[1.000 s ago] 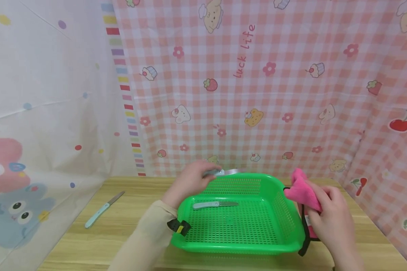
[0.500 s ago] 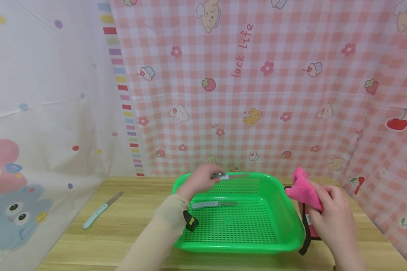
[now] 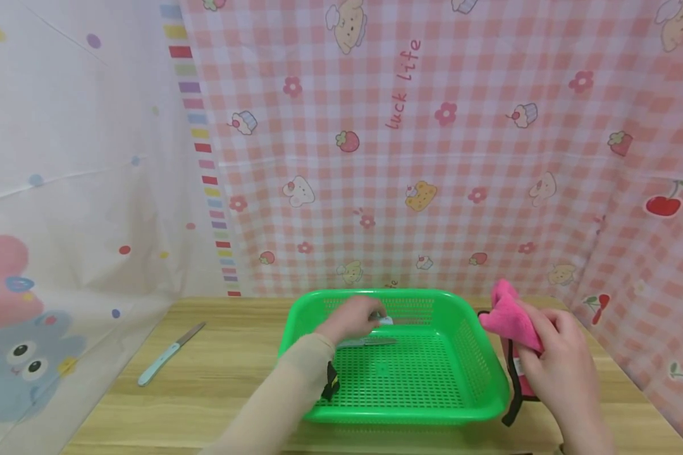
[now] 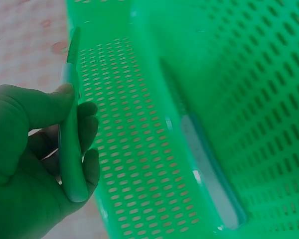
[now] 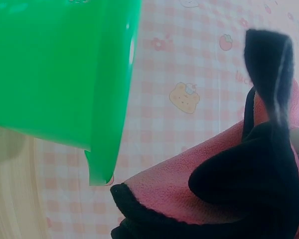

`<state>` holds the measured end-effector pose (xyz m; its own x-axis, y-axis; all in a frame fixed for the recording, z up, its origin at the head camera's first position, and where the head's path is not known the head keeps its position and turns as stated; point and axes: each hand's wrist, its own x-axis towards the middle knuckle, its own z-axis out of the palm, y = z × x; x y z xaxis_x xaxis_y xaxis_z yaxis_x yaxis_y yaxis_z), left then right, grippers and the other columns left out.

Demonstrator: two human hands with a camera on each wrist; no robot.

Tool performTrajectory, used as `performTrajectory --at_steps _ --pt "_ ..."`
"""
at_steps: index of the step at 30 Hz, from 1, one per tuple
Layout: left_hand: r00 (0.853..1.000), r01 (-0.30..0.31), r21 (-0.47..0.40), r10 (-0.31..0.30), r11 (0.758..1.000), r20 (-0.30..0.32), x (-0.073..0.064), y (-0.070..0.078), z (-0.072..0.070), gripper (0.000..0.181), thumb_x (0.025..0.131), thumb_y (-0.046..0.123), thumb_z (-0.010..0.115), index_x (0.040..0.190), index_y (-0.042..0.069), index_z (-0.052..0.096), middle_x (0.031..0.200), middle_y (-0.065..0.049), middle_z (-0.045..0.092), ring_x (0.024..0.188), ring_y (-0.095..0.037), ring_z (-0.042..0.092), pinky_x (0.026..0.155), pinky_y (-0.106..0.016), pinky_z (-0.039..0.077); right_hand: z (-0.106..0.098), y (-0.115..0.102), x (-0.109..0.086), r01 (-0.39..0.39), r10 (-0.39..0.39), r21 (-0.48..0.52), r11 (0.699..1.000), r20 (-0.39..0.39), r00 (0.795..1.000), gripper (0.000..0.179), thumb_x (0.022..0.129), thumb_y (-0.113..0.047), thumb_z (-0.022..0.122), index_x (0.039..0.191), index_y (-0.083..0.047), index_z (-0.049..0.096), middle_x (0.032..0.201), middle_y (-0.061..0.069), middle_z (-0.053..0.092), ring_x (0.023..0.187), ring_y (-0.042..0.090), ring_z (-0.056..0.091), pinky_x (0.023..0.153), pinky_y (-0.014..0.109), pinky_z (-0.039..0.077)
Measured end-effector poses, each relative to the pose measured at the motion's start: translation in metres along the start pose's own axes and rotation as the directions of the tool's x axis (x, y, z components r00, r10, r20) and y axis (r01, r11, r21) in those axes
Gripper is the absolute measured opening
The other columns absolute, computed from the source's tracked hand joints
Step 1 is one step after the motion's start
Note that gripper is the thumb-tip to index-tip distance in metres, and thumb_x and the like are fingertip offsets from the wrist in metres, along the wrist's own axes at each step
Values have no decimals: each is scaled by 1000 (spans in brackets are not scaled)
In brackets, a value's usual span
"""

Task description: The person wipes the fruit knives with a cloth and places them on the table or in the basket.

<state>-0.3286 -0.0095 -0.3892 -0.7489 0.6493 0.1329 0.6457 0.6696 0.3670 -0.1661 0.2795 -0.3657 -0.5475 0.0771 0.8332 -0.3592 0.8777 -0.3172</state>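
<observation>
My left hand (image 3: 353, 317) is inside the green plastic basket (image 3: 404, 414), near its back wall. It grips a small knife (image 4: 71, 144) by the pale blue handle, thumb on one side and fingers curled round the other. Below it a second knife (image 3: 375, 342) of the same kind lies on the basket floor, its handle partly hidden by the hand in the head view. To the right of the basket my right hand (image 3: 563, 366) holds a bunched pink cloth (image 3: 513, 323) with black edging. In the right wrist view the cloth (image 5: 189, 179) hangs beside the basket wall.
Another pale-blue-handled knife (image 3: 167, 357) lies on the wooden table (image 3: 222, 392), left of the basket. A checked pink curtain (image 3: 319, 151) hangs behind, and a white printed sheet (image 3: 91, 221) covers the left side.
My left hand has moved right and down from above the basket's back rim into the basket, still holding the knife. The right hand and cloth stay nearly in place.
</observation>
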Motion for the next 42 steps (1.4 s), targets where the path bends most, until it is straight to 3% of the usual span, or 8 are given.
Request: performTrajectory --at_steps 5,12,21,27,34,42 --pt "999 -13 63 11 998 47 -2 2 14 14 91 9 70 104 8 73 100 0 71 93 -14 65 84 -26 52 1 0 -1 -3 3 -2 1000 6 1000 53 65 17 76 114 0 68 97 21 55 87 36 50 67 47 36" --pt "992 25 104 -37 994 117 -4 5 28 5 92 12 71 96 12 72 89 5 67 80 -8 60 75 -22 51 0 -1 -1 -14 14 -10 1000 17 1000 53 66 15 76 115 -1 68 99 20 55 89 36 50 67 49 38" --pt "983 52 172 -81 984 165 -9 5 30 13 89 4 70 81 13 63 76 6 59 68 -8 53 65 -21 49 -1 -2 -1 -26 26 -10 1000 17 1000 53 66 16 75 115 -1 68 99 19 55 89 36 50 66 50 38" --pt "974 62 267 -116 962 195 -11 9 32 21 91 17 73 74 14 61 69 7 55 61 -8 50 60 -21 48 0 -1 -1 -4 4 -4 1000 11 1000 54 65 17 76 115 0 68 98 20 55 89 37 50 69 48 36" --pt "956 66 320 -152 945 253 -12 14 32 29 91 23 73 69 14 56 66 6 53 60 -8 49 60 -22 47 0 -1 -1 -18 18 0 1000 13 1000 53 65 16 77 115 -1 68 98 20 55 90 36 50 69 48 37" --pt "960 39 365 -136 930 245 -13 14 32 30 91 12 72 66 14 55 64 6 53 59 -9 47 59 -22 45 0 0 -1 -9 9 3 1000 9 1000 54 65 17 75 116 0 68 98 20 55 89 36 50 69 47 36"
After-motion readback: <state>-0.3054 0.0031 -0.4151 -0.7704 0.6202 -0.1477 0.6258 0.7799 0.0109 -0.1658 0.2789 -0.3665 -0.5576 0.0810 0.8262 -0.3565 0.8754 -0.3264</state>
